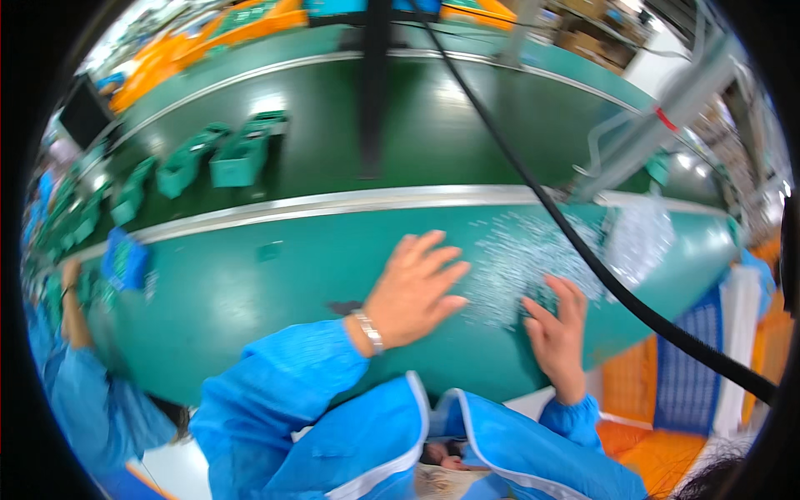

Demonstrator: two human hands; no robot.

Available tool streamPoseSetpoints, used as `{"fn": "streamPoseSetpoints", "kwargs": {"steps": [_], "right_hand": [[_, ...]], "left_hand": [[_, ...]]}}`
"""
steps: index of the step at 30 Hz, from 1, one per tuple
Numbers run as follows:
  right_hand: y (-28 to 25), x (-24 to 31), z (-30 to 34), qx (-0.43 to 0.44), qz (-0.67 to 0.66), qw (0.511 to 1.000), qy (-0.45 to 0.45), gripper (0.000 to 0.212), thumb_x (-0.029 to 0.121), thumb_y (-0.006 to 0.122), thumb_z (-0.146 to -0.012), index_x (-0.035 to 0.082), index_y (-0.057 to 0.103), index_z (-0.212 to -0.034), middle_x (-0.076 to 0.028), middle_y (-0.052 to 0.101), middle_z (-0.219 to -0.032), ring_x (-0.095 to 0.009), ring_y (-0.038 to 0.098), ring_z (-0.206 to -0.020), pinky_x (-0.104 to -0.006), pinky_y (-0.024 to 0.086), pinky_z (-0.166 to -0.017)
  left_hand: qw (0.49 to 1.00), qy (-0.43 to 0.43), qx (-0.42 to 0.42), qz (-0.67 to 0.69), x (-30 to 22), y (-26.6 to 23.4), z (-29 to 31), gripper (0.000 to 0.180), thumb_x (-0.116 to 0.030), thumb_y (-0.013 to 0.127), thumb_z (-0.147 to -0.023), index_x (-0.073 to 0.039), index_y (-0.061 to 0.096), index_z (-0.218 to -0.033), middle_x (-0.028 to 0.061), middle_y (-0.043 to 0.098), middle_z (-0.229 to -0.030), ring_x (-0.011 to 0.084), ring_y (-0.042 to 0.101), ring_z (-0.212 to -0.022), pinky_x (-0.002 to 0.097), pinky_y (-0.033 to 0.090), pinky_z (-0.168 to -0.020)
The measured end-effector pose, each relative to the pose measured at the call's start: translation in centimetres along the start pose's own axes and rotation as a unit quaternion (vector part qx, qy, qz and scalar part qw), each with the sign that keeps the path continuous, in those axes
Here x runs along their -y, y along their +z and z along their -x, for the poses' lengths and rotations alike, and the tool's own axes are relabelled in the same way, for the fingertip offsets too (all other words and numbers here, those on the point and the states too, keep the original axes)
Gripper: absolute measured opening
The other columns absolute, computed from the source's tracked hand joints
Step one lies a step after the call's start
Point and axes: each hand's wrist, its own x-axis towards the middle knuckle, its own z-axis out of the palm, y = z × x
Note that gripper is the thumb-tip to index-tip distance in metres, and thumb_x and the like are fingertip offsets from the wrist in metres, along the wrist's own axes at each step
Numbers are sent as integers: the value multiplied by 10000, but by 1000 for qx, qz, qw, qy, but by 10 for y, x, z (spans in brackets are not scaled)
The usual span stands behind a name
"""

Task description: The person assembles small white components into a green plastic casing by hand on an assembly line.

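Head view: splayed left hand (415, 292), half-curled right hand (561, 333), grip unclear, beside slender translucent pieces (510, 265) on smooth tabletop (208, 304)

No writing, label, number or sign can be read here: the boxes (581, 43) at the upper right are too small and blurred, the dark panel (86, 111) at the far left shows no legible characters, and neither bins (237, 164), bag (642, 237) nor pieces (512, 258) bear a readable mark
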Motion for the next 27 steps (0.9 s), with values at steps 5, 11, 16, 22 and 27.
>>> {"fn": "streamPoseSetpoints", "kwargs": {"steps": [5,11,16,22,27], "right_hand": [[5,0,-1,-26,-39,999,5,257,55,758,-801,80,774,-1056,-175,586,-1349,-429,484,-1313,-531,387,-1107],[4,-6,0,-44,-99,994,26,185,95,735,-839,-41,703,-961,-153,578,-1306,-413,483,-1293,-534,374,-1098],[2,-22,3,-64,-103,992,32,237,-40,749,-761,52,667,-963,-136,583,-1221,-383,518,-1258,-501,393,-1079],[4,-17,-16,-83,-71,994,-22,311,-5,792,-721,51,697,-1011,-150,617,-1063,-373,587,-1037,-471,471,-907],[0,-30,-26,-59,-140,988,14,210,39,815,-741,81,704,-914,-76,656,-903,-303,607,-940,-426,469,-834]], "left_hand": [[996,24,-87,6,6,-6,-1,493,-363,694,-916,-87,637,-1321,151,558,-1424,420,423,-1406,601,324,-1167],[928,-82,-258,-255,92,-102,-6,507,-374,724,-893,-50,639,-1274,141,631,-1300,379,509,-1319,528,371,-1124],[848,-233,-163,-446,177,-140,-13,470,-439,751,-856,-89,698,-1164,107,702,-1184,291,568,-1242,485,411,-1009],[794,-374,-33,-479,214,-160,17,362,-449,646,-930,-134,761,-794,131,741,-773,355,732,-745,497,508,-662],[903,-184,-105,-375,106,-156,87,298,-279,700,-926,-49,575,-783,177,573,-673,427,568,-684,523,417,-669]]}}
